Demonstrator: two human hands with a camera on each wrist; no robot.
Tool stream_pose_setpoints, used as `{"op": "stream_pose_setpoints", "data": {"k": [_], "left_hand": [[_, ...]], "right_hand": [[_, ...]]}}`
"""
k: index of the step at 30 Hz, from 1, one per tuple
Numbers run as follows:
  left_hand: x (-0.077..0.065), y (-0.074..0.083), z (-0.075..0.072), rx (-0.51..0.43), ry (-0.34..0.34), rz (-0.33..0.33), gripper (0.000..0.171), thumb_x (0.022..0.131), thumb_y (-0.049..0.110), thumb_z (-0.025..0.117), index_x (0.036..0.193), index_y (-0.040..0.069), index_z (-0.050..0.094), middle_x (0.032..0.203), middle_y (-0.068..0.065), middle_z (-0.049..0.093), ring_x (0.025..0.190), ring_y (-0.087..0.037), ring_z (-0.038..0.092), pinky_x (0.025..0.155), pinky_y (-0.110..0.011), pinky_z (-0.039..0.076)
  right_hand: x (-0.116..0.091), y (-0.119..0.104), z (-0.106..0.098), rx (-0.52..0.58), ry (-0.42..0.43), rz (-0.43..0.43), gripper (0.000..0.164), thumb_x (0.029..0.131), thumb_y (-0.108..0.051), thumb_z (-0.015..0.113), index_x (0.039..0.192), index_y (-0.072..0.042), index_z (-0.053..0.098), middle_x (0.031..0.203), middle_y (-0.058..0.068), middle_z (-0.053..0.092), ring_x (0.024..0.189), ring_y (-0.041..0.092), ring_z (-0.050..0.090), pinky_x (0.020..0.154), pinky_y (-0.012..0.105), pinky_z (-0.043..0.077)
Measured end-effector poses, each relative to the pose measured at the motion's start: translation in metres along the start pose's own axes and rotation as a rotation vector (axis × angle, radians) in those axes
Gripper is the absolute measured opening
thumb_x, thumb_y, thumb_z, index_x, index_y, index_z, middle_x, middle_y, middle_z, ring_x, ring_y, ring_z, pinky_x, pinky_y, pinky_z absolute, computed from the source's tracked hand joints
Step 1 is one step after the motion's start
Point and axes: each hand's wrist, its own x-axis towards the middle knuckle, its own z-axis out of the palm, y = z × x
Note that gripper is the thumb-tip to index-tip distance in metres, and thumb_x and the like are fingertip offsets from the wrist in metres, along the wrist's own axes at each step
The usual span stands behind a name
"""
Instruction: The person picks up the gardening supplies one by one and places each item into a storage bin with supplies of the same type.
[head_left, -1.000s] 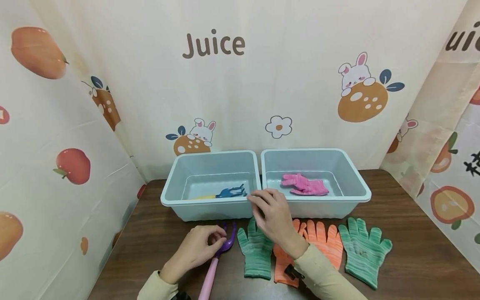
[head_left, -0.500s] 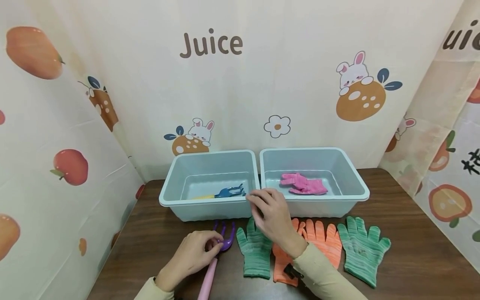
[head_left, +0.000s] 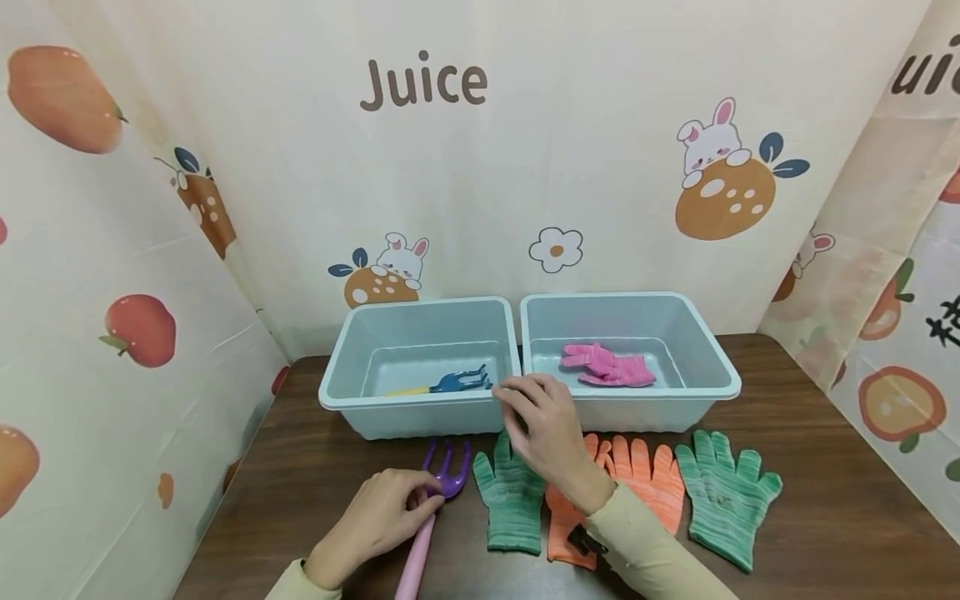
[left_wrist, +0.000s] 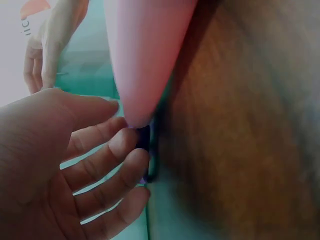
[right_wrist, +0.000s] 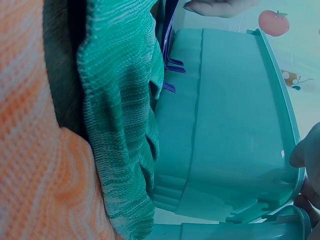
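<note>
A garden hand fork point(head_left: 450, 483) with purple tines and a pink handle point(head_left: 414, 562) lies on the table, tines towards the left bin. My left hand point(head_left: 382, 512) is at its neck, thumb and index finger beside it. In the left wrist view, my left fingers point(left_wrist: 107, 172) are spread, with their tips near the tapered end of the handle. My right hand point(head_left: 547, 429), loosely bent, is at the front rims where the two bins meet, above a green glove point(head_left: 513, 508). No thing shows in its fingers. Whether its fingertips rest on the rims is hard to tell.
The left blue bin point(head_left: 420, 400) contains a blue fork point(head_left: 457, 382) with a yellow handle. Pink gloves point(head_left: 611, 367) lie in the right blue bin point(head_left: 637, 393). Orange gloves point(head_left: 645, 479) and another green glove point(head_left: 727, 500) lie on the table in front.
My left hand has drawn back slightly along the fork towards its handle, uncovering more of the purple tines. The fork and my right hand have stayed in place.
</note>
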Motion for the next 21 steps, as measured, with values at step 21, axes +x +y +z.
{"op": "stream_pose_setpoints", "data": {"k": [21], "left_hand": [[-0.013,0.014,0.012,0.131,-0.001,-0.090,0.030,0.083,0.043,0.087,0.080,0.030,0.060,0.070,0.019,0.052,0.061,0.005,0.043,0.054,-0.023,0.035]], "right_hand": [[-0.001,0.000,0.000,0.000,0.003,-0.005,0.019,0.096,-0.010,0.073,0.113,-0.014,0.081,0.113,0.005,0.076,0.106,0.029,0.066,0.090,0.049,0.055]]}}
